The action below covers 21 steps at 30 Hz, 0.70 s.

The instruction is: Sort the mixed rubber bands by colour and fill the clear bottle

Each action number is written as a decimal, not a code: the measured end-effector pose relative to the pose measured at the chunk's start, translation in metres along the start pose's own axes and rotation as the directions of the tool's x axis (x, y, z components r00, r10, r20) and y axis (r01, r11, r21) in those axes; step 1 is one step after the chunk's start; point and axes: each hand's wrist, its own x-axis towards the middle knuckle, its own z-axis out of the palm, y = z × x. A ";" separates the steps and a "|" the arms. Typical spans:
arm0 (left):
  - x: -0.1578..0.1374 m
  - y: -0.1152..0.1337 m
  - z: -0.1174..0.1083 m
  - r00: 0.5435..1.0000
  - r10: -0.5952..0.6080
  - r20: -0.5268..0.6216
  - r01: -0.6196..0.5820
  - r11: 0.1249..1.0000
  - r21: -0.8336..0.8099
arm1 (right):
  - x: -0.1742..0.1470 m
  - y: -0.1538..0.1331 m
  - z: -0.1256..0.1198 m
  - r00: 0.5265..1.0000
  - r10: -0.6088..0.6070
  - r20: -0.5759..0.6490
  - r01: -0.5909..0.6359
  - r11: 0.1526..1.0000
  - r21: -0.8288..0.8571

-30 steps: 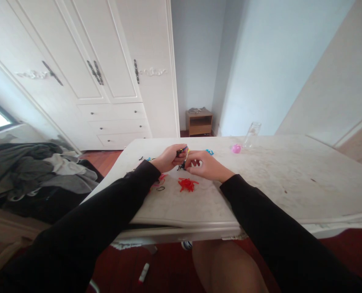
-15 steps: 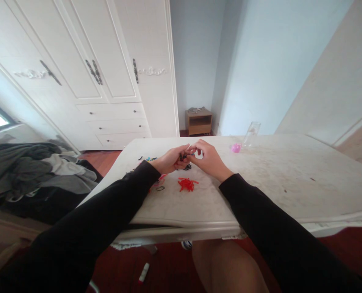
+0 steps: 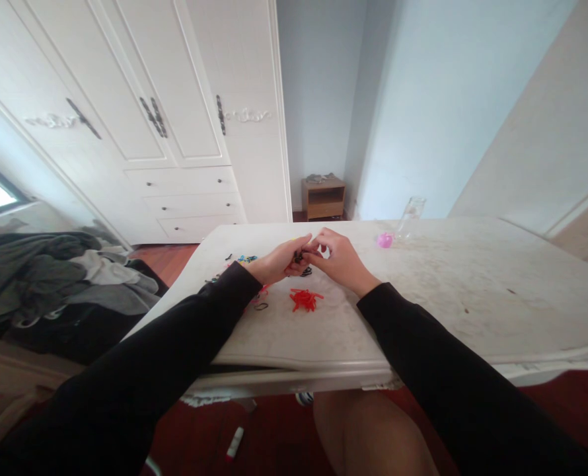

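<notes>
My left hand point(image 3: 285, 260) is curled over the table, its fingers closed around a few small black hair ties point(image 3: 298, 258). Against its fingertips, my right hand point(image 3: 337, 259) pinches with thumb and forefinger; whatever lies in that pinch is too small to make out. Just below the hands, more black hair ties point(image 3: 306, 272) lie on the tabletop, partly covered by my left fingers. Nearer to me is a loose pile of red hair ties point(image 3: 305, 300). Mixed coloured ties point(image 3: 247, 258) are scattered beside my left wrist, some hidden by the sleeve.
The white table point(image 3: 437, 297) carries a pink ball-like item point(image 3: 386, 240) and a clear glass bottle point(image 3: 411, 217) at its far side. Clothes point(image 3: 90, 271) are heaped at left. A white-and-red tube point(image 3: 235, 443) lies on the floor.
Both hands stay together in nearly the same place, with only slight finger movement. The view has shifted very little.
</notes>
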 end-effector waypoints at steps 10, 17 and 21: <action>0.000 -0.003 -0.001 0.999 0.028 0.025 -0.028 1.000 -0.014 | 0.002 0.000 0.000 0.999 0.038 -0.037 -0.033 0.994 0.108; -0.001 0.000 0.000 1.000 0.002 -0.013 -0.002 0.998 -0.067 | 0.002 0.006 0.002 0.988 0.104 -0.115 -0.089 0.988 0.128; -0.003 0.004 0.002 0.999 -0.001 -0.042 -0.002 0.997 -0.075 | 0.002 0.008 0.001 0.983 0.121 -0.138 -0.102 0.986 0.132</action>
